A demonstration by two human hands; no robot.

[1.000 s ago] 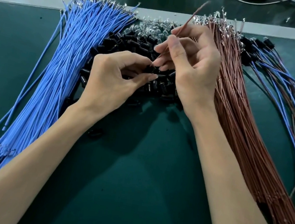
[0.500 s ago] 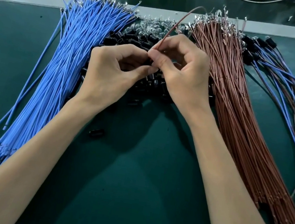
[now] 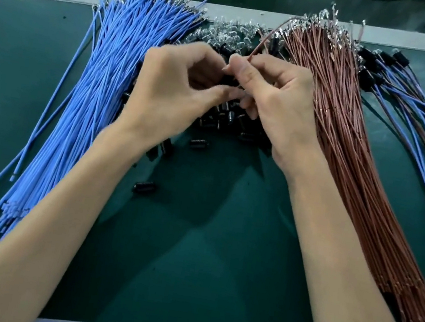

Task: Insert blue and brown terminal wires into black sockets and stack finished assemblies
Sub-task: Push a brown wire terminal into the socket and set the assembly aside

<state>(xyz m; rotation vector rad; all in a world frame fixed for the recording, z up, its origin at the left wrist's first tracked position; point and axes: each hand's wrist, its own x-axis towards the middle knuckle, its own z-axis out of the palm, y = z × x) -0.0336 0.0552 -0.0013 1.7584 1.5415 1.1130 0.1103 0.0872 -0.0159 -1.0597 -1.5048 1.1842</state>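
The right hand [image 3: 274,101] pinches a thin brown wire [image 3: 262,44] that arcs up and away; the left hand [image 3: 169,94] is closed on a small black socket [image 3: 229,80] between the fingertips. Under them lies a heap of glossy cylindrical sockets [image 3: 224,118], flanked by smooth blue wires [image 3: 101,80] and brown wires [image 3: 349,144] on the green mat [image 3: 190,255]; finished assemblies [image 3: 412,104] fan far right

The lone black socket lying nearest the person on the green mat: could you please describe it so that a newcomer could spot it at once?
Start at the heap of black sockets between the blue wires and brown wires. Come toward the person, past the left hand. The lone socket lies on its side beside the left forearm, apart from all others.
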